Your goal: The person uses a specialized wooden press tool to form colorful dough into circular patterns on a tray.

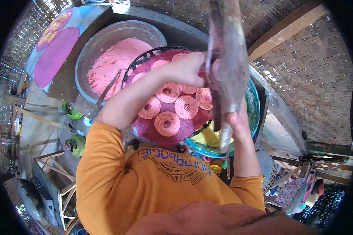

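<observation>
A long, motion-blurred metal tool [231,58] with a dark strip beside it stands across the view, close to the camera. My left hand [194,70] grips it from the left, its fingers partly hidden behind the dark strip. Lower down, my right hand [237,124] holds the same tool, with the thumb against the metal. Beneath my left forearm, several pink, lacy rings [167,124] lie on a reddish-purple mesh sheet [153,133] over a black open-weave basket [148,53]. The lower end of the tool hangs above a teal basin [253,108] holding a yellow mass [207,138].
Behind the basket, a large grey basin [82,60] holds pink dough, with a flat utensil [109,88] leaning at its rim. At left are a patterned board [57,58] and green gas cylinders [76,145]. A wooden frame [60,176] stands lower left. Woven walls [314,64] surround the place.
</observation>
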The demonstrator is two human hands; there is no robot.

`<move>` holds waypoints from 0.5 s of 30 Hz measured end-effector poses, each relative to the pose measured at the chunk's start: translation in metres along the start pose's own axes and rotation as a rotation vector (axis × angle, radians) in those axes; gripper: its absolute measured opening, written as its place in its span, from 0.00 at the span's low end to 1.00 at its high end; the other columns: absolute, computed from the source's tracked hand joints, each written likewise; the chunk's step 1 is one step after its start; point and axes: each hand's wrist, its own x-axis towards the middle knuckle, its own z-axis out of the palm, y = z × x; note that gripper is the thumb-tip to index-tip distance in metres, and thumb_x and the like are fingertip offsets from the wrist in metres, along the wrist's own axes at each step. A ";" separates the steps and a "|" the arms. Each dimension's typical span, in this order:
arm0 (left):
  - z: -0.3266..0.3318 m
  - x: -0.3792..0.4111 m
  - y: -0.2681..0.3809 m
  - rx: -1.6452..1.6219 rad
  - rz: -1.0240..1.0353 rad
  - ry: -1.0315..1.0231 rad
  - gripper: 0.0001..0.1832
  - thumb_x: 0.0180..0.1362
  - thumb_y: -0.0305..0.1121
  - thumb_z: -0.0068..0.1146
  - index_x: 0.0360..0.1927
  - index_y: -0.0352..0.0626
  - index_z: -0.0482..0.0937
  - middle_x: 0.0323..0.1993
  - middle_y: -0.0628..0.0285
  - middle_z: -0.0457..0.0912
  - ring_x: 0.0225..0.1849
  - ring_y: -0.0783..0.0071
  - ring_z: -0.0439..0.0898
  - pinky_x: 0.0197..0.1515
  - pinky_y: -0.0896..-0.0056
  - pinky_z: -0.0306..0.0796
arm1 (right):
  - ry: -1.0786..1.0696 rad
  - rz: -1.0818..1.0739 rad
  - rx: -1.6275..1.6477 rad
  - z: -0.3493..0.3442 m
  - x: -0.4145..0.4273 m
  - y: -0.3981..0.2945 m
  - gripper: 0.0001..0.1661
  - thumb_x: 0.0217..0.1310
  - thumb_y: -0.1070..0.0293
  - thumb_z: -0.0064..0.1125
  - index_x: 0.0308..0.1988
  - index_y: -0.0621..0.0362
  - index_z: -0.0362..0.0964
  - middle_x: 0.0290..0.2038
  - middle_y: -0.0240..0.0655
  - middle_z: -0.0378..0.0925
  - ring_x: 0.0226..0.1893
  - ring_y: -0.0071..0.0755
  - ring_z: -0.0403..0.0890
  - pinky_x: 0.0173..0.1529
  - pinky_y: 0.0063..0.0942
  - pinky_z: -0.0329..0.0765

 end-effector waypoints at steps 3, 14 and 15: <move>-0.006 -0.036 0.013 0.252 -0.248 0.241 0.24 0.44 0.37 0.62 0.45 0.37 0.73 0.39 0.48 0.78 0.42 0.63 0.78 0.49 0.66 0.68 | -0.121 -0.161 0.076 0.042 -0.008 0.003 0.63 0.36 0.34 0.65 0.61 0.62 0.46 0.50 0.37 0.63 0.49 0.33 0.68 0.52 0.29 0.64; -0.121 -0.314 0.152 0.632 -0.393 0.663 0.19 0.46 0.33 0.60 0.43 0.38 0.76 0.39 0.58 0.79 0.40 0.68 0.77 0.45 0.68 0.69 | -0.708 0.053 -1.045 0.046 -0.107 0.056 0.20 0.53 0.63 0.59 0.44 0.61 0.72 0.34 0.45 0.76 0.34 0.42 0.77 0.40 0.32 0.73; -0.122 -0.339 0.166 0.721 -0.480 0.690 0.19 0.46 0.33 0.59 0.43 0.38 0.76 0.39 0.58 0.79 0.40 0.69 0.76 0.45 0.68 0.69 | -0.725 0.061 -1.044 0.048 -0.112 0.069 0.19 0.52 0.63 0.58 0.44 0.58 0.72 0.34 0.45 0.76 0.35 0.47 0.76 0.40 0.36 0.73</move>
